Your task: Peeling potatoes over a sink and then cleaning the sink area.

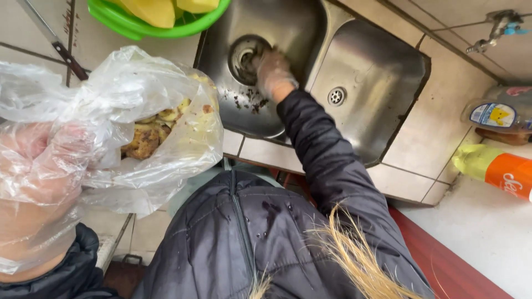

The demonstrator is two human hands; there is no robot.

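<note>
Scraps (249,102) by the drain (244,55) under right hand (272,72), fingers curled, gathering; left hand (39,160) grasping bag (138,111) left of sink (377,83).

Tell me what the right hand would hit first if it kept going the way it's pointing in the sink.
The right hand, in a thin clear glove, points at the round drain strainer in the left basin of the steel sink. It would probably meet that first; the fingertips look to be at its rim, though depth is unclear.

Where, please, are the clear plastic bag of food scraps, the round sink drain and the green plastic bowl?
Clear plastic bag of food scraps (166,138): head view, bulging side.
Round sink drain (244,55): head view, metal rim.
Green plastic bowl (133,25): head view, outer rim.
</note>
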